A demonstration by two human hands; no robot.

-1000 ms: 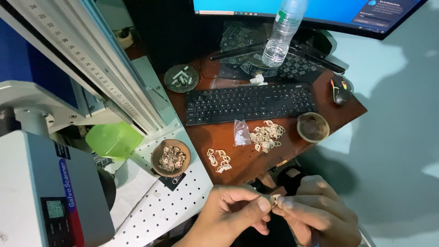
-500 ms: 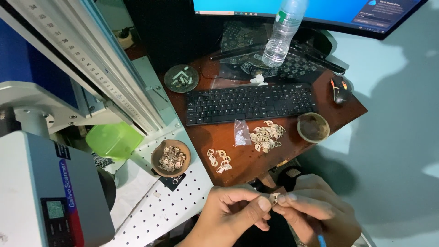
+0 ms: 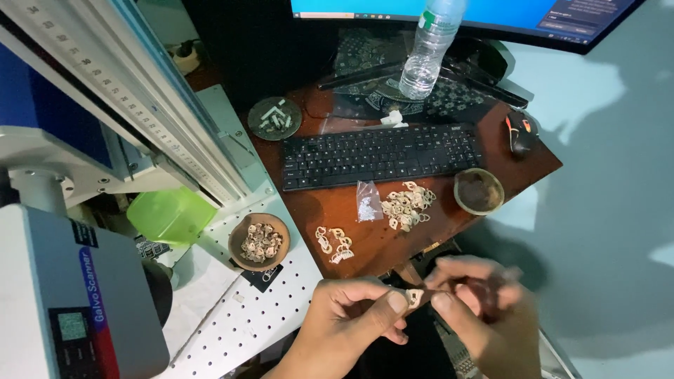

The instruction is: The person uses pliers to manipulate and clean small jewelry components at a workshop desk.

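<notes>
Both hands, left (image 3: 351,316) and right (image 3: 477,309), pinch one small pale carved ring (image 3: 415,297) at six o'clock. Loose rings (image 3: 406,205) wait on brown worktop (image 3: 393,238); wooden bowl (image 3: 259,241) at nine holds more.

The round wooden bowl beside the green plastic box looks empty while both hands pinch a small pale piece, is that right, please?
Not quite: the head view shows the round wooden bowl beside the green plastic box filled with small pale pieces. Both hands, left and right, do pinch a small pale piece.
</notes>
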